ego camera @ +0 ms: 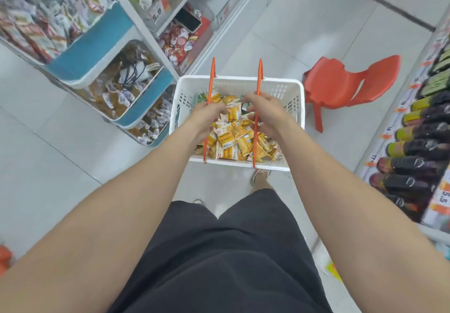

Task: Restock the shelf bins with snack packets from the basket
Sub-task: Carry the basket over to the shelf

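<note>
Arms outstretched, left hand (206, 115) and right hand (266, 114) grip the basket (235, 85) handles (212, 73).

Open gap btwn upright orange handles (259, 76) over basket (239, 80); red chair (341, 81) close R, shelf bins (136, 103) L.

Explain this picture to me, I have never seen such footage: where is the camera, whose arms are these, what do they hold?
There is no machine: one camera worn on a person's head looks down at their own bare arms. The left hand curls round the left handle and the right hand round the right handle of a white basket full of yellow snack packets. Shelf bins with packets stand to the left, a red chair beyond the basket, bottles on the right.
</note>
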Action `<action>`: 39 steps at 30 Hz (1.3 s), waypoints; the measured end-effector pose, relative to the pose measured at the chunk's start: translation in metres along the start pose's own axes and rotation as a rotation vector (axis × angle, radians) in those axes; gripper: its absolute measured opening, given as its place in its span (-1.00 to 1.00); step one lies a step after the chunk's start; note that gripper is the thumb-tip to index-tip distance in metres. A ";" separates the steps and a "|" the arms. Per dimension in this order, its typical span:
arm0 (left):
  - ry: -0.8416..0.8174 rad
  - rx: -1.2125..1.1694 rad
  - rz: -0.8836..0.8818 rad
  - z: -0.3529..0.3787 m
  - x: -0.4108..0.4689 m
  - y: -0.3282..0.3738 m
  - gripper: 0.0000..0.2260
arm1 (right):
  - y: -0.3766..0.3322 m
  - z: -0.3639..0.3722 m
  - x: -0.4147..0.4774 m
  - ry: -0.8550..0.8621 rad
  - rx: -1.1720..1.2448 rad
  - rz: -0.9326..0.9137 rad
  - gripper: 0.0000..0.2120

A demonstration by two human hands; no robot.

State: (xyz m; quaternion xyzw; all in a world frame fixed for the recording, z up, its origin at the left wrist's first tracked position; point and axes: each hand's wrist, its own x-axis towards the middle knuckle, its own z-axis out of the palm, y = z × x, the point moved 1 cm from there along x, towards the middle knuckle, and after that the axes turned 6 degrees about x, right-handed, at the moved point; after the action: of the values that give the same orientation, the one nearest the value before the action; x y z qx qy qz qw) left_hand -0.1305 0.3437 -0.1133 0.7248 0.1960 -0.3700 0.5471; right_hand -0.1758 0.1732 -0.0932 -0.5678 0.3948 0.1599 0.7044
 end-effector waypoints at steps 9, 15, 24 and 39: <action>0.106 -0.099 -0.102 0.071 0.122 0.117 -0.88 | -0.145 -0.066 0.152 -0.024 -0.217 0.052 -0.70; 0.070 -0.043 -0.142 0.086 0.215 0.158 -0.80 | -0.212 -0.074 0.254 -0.063 -0.365 0.034 -0.62; 0.083 0.238 -0.153 0.126 0.338 0.181 -0.76 | -0.235 -0.102 0.413 -0.069 -0.713 -0.033 -0.44; 0.155 0.510 -0.286 0.188 0.526 0.170 -0.67 | -0.244 -0.105 0.627 -0.218 -1.284 -0.169 -0.37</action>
State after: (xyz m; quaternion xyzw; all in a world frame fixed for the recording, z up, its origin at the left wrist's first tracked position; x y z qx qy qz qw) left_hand 0.2678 0.0482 -0.4220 0.8298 0.2381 -0.4243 0.2733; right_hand 0.3483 -0.1381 -0.3959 -0.8850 0.1014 0.3646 0.2713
